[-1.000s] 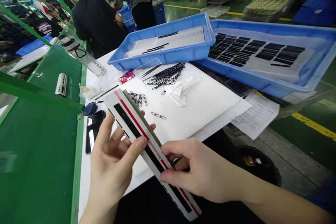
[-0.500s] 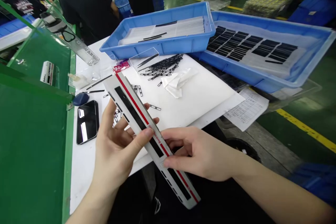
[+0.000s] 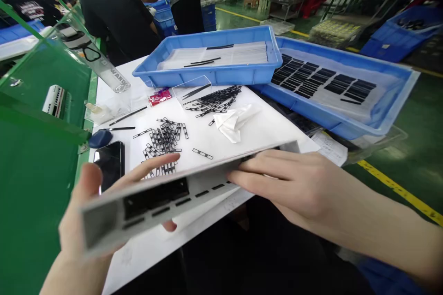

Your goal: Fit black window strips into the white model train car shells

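Observation:
A pale grey train car shell (image 3: 207,182), long and hollow, lies across both hands with its inner side and a row of dark slots facing me. My left hand (image 3: 74,226) bears its left end, the thumb up and some fingers showing beyond the shell. At the right part, my right hand (image 3: 304,184) has its fingertips pressed into the hollow; what they touch inside is hidden. Behind the shell, small black-framed strips (image 3: 164,140) lie in a loose pile on the white tabletop (image 3: 187,166). Farther back is a heap of longer black strips (image 3: 216,101).
Two blue bins (image 3: 214,73) with dark strips on white sheets stand at the back and right. A crumpled tissue (image 3: 231,122), a phone (image 3: 110,161) and a clear bottle (image 3: 107,71) are on the table. Another train shell (image 3: 53,100) is at the green partition. Co-workers (image 3: 117,14) stand beyond.
The train car shell has turned from its striped outer face to its hollow side, and from steep to nearly level. My left hand has moved left and down; my right hand reaches inside it.

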Available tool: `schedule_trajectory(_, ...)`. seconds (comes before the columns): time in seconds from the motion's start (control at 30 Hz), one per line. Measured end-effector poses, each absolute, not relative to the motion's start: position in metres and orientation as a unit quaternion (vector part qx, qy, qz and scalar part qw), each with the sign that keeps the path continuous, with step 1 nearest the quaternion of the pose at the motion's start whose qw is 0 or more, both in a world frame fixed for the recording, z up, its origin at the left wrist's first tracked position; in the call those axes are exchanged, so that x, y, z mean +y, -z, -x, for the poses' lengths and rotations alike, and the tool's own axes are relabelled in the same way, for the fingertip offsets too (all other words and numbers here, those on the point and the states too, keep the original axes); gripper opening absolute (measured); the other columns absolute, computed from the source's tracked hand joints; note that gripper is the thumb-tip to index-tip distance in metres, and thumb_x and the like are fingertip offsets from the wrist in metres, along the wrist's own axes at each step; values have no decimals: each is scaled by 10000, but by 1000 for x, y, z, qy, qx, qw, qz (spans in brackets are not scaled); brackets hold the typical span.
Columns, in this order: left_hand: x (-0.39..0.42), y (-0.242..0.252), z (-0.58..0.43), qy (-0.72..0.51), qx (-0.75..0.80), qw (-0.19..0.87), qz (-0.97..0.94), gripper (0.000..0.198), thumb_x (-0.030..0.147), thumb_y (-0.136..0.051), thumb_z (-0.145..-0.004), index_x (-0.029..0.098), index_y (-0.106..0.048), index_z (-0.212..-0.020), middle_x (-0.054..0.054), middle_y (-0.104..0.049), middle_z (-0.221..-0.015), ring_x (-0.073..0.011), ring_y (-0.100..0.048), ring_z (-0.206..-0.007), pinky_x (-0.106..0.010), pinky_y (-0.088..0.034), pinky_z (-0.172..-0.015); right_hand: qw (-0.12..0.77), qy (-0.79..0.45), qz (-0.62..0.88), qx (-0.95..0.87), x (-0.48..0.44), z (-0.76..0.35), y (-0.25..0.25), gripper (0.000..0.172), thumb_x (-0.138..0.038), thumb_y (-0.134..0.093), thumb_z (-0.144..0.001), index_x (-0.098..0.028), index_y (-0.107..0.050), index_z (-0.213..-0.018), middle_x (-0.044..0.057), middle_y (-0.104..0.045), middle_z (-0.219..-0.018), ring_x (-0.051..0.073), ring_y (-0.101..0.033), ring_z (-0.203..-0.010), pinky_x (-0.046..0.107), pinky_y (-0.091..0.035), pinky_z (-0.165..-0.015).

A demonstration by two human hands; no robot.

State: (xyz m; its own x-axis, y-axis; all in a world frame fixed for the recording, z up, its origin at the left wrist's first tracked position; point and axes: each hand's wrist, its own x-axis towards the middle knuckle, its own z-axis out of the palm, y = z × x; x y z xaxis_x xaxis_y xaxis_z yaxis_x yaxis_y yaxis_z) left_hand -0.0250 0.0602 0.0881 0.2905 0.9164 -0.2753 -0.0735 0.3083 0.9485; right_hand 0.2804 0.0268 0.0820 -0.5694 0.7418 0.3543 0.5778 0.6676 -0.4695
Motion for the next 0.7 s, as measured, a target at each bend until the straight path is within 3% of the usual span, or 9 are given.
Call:
schedule_trajectory(0.07,59,-81,29,-271,451,757,-387,839,872,-630,-796,263,-732,-1364,-168,-822,-985,-383,-806,-743,-387,-641,-477,249,-48,340,-906,40,-281,-68,379,-21,-477,-1013,-183,-770,-1192,112,-799,-1122,240,-755,-1001,335,-625,-814)
schedule_trajectory(0.17,56,-62,31,-227,457,770,-383,579,571,-827,-836,277,-738,-1327,-147,-809,-1064,-301,-809,-757,-324,-668,-620,234,21,302,-924,53,-282,-40,319,-31,-491,-1036,-118,-754,-1194,140,-804,-1137,252,-767,-1022,353,-634,-835)
schedule_trajectory(0.3,55,-39,35,-250,466,709,-466,436,499,-847,-855,253,-789,-1210,-117,-812,-972,-267,-790,-786,-303,-650,-638,243,-48,280,-927,58,-287,-33,272,-71,-570,-1029,-152,-726,-1237,103,-818,-1105,202,-789,-936,305,-620,-780)
schedule_trajectory(0.4,51,-30,38,-261,469,688,-488,448,513,-824,-871,280,-766,-1249,-110,-806,-1002,-268,-777,-801,-288,-627,-576,325,-93,317,-886,74,-277,-57,227,-153,-696,-988,-249,-746,-1187,-6,-811,-839,135,-729,-651,255,-548,-633)
schedule_trajectory(0.47,45,-25,39,-239,484,661,-522,489,512,-819,-872,316,-734,-1312,-111,-790,-1107,-286,-775,-871,-283,-622,-546,345,-158,389,-840,98,-259,-74,116,-223,-706,-989,-268,-791,-1056,-21,-776,-741,125,-670,-576,265,-511,-599)
schedule_trajectory(0.53,39,-20,42,-226,504,615,-562,499,496,-818,-873,355,-716,-1341,-99,-766,-1225,-296,-771,-967,-313,-667,-646,244,-269,405,-839,129,-235,-81,143,-268,-684,-992,-251,-820,-1032,-8,-783,-777,145,-686,-649,281,-505,-632)
schedule_trajectory(0.6,33,-16,46,-232,514,582,-586,543,463,-844,-851,389,-703,-1370,-75,-737,-1350,-315,-752,-1125,-386,-681,-905,92,-312,398,-858,157,-213,-76,250,-250,-740,-922,-231,-817,-1159,21,-811,-926,183,-714,-783,299,-505,-696)
schedule_trajectory(0.7,32,-13,54,-242,475,606,-590,656,357,-887,-795,384,-684,-1418,-72,-696,-1455,-347,-703,-1277,-454,-610,-1095,29,-309,395,-864,176,-194,-57,288,-139,-765,-818,-173,-834,-1096,60,-801,-937,199,-684,-777,310,-466,-688)
